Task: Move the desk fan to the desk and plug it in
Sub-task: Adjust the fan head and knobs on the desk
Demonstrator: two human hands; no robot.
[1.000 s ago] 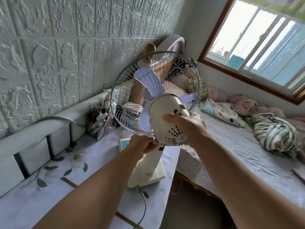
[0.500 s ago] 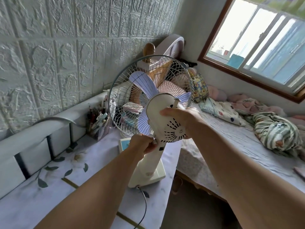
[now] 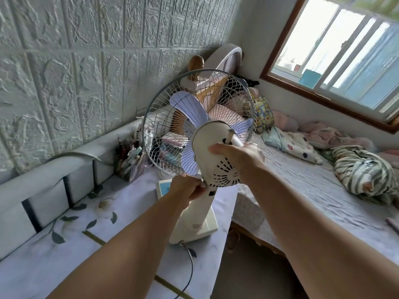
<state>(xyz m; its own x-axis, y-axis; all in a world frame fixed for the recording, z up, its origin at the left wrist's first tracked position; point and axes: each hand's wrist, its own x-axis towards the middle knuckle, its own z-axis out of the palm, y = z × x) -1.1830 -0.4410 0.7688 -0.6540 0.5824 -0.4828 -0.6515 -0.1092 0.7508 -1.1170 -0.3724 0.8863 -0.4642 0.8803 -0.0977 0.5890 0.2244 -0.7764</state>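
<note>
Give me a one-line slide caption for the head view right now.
Both hands hold the desk fan on the desk: left hand at its neck, right hand on its motor housing.

The fan (image 3: 212, 167) is cream with pale lilac blades. The desk (image 3: 121, 214) at 7 o'clock is white marble with green leaves. A striped green-white blanket (image 3: 362, 171) lies at 3 o'clock.

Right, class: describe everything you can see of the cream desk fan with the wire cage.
The cream plastic desk fan stands upright on the marble-patterned desk, its square base near the desk's right edge. A round metal wire cage encloses pale lilac blades. The vented motor housing faces the camera, a knob on top. The right hand grips the housing; the left hand grips the neck below it. A dark cord leaves the base.
</note>
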